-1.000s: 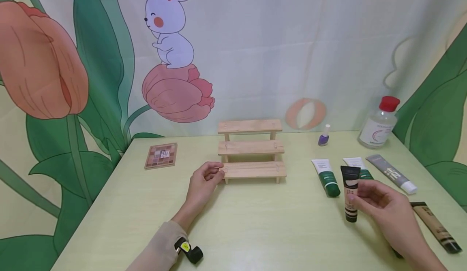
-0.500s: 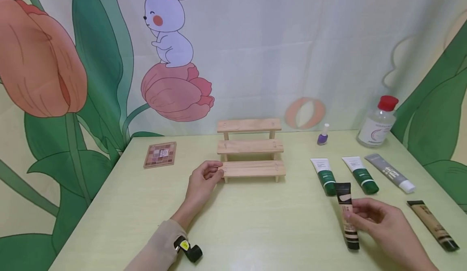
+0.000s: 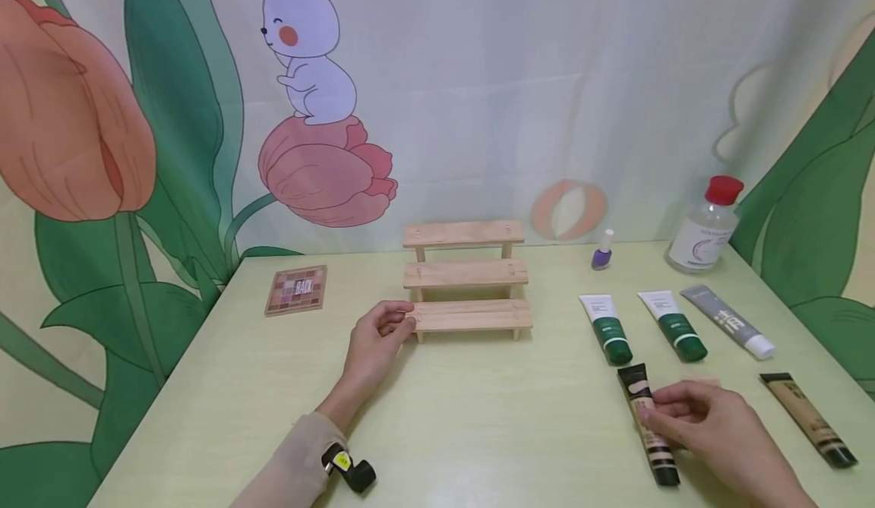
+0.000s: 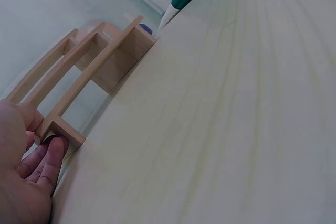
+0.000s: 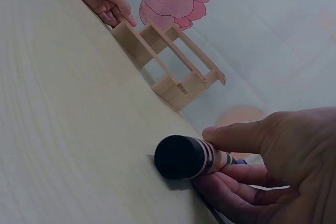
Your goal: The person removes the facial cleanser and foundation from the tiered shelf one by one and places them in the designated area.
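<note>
At the front right of the table, my right hand (image 3: 711, 424) pinches a beige tube with black ends (image 3: 649, 428) between thumb and fingers. The tube lies slanted, its black cap toward me; in the right wrist view that cap (image 5: 178, 157) is close to the tabletop, but I cannot tell whether it touches. My left hand (image 3: 374, 345) holds the left end of the lowest step of a three-step wooden stand (image 3: 472, 316). In the left wrist view, its thumb and fingers grip the step's corner (image 4: 60, 127). Part of a pinkish thing (image 3: 709, 381) shows behind my right hand.
Two green-and-white tubes (image 3: 608, 329), a grey tube (image 3: 728, 322) and a gold-brown tube (image 3: 807, 421) lie on the right. Behind them stand a purple nail polish bottle (image 3: 601, 254) and a red-capped clear bottle (image 3: 704, 227). A makeup palette (image 3: 296, 290) lies at the back left.
My right hand has moved down and toward me with the beige tube, which has gone from nearly upright to slanted close to the table. My left hand stays on the stand.
</note>
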{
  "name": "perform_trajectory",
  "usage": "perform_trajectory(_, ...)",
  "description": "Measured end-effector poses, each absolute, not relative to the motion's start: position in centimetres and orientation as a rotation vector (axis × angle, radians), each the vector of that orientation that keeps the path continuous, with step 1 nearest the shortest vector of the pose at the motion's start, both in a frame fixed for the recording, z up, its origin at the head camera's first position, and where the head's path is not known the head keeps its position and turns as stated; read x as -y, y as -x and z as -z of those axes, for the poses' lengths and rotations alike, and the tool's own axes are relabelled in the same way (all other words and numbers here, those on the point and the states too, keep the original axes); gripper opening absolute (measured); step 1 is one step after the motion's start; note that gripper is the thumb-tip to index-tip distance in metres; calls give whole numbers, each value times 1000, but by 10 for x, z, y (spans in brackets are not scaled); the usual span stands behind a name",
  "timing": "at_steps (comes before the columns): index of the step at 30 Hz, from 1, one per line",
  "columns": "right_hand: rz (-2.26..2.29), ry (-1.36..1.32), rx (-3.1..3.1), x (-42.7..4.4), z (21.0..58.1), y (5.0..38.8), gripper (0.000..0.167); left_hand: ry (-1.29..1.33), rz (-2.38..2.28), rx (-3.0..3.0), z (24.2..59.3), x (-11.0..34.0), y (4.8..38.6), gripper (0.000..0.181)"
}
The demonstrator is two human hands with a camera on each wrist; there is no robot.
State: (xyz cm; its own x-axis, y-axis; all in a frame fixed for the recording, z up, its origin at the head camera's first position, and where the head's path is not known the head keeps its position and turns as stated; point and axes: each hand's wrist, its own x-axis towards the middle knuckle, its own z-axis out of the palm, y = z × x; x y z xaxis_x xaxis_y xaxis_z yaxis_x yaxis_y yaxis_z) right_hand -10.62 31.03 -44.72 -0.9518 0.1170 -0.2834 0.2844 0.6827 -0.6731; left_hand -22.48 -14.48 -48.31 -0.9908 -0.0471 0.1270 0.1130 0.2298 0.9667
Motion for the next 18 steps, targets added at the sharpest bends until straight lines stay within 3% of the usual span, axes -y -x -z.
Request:
perform_trajectory(10,1042,-343,-2749,-307,445,104,50,54,1854,2372,483,145,225,21)
perform_trajectory(18,1098,-428,-2766,-307,440,99,62,57,1867,2370,485,145,226,21)
